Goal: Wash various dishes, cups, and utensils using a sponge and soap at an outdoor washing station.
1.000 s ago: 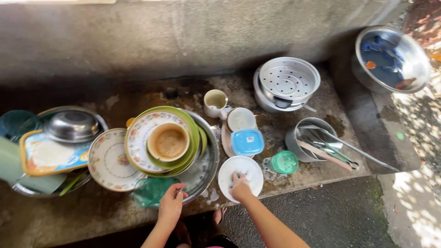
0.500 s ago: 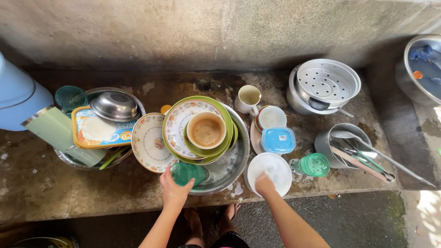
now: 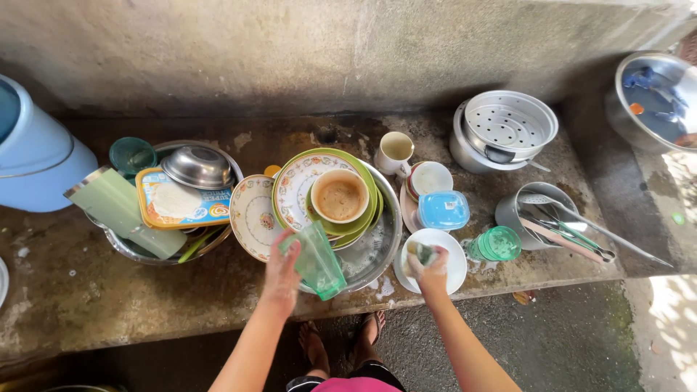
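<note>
Two hands busy at the front edge of the wet concrete bench (image 3: 87,290). The left hand (image 3: 282,270) grips a translucent green plastic tumbler (image 3: 319,260), tilted over the rim of the big steel basin (image 3: 383,239). The right hand (image 3: 432,270) pinches a small scrubbing sponge (image 3: 421,252) above the round white plate (image 3: 454,250), near a green cup (image 3: 497,243) on its side.

Blue tub (image 3: 33,156) cut by left edge. Steel basin (image 3: 657,101) cut by right edge. Object in right hand (image 3: 430,270) too small to identify. Floral plate (image 3: 253,216) partly hidden under stacked plates.
</note>
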